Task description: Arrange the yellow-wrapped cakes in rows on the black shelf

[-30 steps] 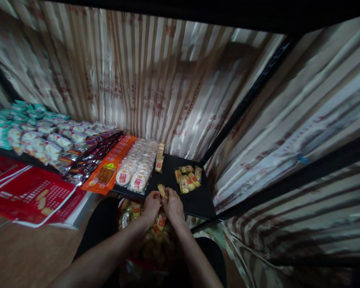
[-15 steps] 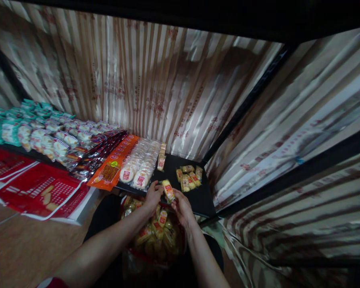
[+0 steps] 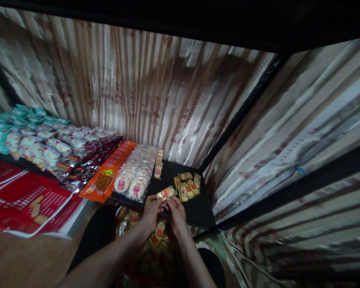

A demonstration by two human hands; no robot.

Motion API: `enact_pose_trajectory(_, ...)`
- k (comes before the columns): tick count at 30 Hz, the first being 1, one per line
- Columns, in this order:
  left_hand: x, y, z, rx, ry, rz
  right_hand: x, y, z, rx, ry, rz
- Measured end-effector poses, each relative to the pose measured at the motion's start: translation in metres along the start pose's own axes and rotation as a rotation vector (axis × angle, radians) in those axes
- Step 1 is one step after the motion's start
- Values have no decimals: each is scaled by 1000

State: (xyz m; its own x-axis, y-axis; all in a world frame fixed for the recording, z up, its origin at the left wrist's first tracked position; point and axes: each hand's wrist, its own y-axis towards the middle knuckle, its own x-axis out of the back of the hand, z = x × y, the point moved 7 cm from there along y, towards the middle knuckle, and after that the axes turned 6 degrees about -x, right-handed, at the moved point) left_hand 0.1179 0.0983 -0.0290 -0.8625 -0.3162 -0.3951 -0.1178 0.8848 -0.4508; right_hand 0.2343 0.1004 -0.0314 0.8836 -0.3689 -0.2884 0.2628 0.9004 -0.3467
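Between both hands, over the front edge of the black shelf (image 3: 199, 212), is a small yellow snack packet (image 3: 165, 193) with a red and white label. My left hand (image 3: 152, 209) pinches its left end, and my right hand (image 3: 175, 209) grips its right side. Below my forearms, a bag of similar yellow packets (image 3: 160, 231) sits between my knees. A loose group of these packets (image 3: 188, 188) lies on the shelf to the right of my hands. Behind my hands, a short row of small packets (image 3: 158, 166) runs toward the back.
Clear-wrapped round crackers (image 3: 137, 188) stand in rows left of my hands. Beside them lie an orange packet (image 3: 103, 180), dark packets (image 3: 87, 160), and white and teal packets (image 3: 0, 138). Red bags (image 3: 33, 200) are at lower left. Striped sheeting (image 3: 132, 80) and a black post (image 3: 243, 112) surround the shelf.
The packet in my hands has turned from nearly upright to lying sideways. My hands have come closer together around it. The whole view has shifted slightly.
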Motion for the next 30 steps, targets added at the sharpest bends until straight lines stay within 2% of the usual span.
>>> enact_pose_trajectory(5, -1, 15, -8, -49, 26, -9, -14, 22, 8, 103, -137, -4)
enact_pose_trajectory(11, 10, 37, -8, -59, 242, -2, -25, 62, 21, 221, -321, -26)
enact_pose_trajectory(18, 2, 62, -6, -229, 471, 61, -45, 96, 23, 342, -607, -31)
enact_pose_trajectory(25, -15, 77, -7, -325, 372, 97, -54, 110, 24, 393, -796, -95)
enact_pose_trajectory(30, -16, 82, -4, -357, 361, 115, -52, 115, 17, 402, -703, -45)
